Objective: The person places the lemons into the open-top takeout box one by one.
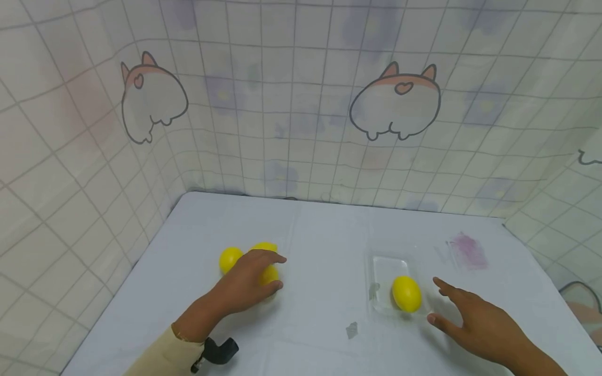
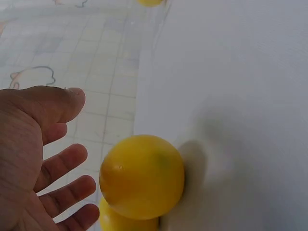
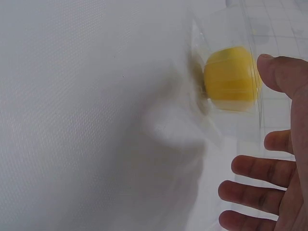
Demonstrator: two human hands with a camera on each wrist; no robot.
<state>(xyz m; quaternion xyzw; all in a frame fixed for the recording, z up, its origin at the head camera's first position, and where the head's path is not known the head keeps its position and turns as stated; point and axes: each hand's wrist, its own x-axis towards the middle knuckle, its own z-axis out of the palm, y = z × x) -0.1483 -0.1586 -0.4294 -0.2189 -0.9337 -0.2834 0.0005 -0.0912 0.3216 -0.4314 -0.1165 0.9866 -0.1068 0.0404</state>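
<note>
In the lower left of the head view, the left hand (image 1: 245,284) is reaching over the near lemon (image 1: 269,274), which is showing between its thumb and fingers. The far lemon (image 1: 265,246) is peeking out above the knuckles, and the left lemon (image 1: 230,259) is lying at the back of the hand. This grip is standing widely parted and having hold of nothing; whether it is touching any fruit, I cannot tell. At lower right, the right hand (image 1: 484,325) is hovering just beside a clear tray (image 1: 388,267), its empty grip spreading, thumb apart from the fingers. A fourth lemon (image 1: 406,294) is resting inside, toward the tray's lower right. The white desk (image 1: 324,250) is carrying everything, a grey patch (image 1: 351,330) lying near the tray's lower left corner
</note>
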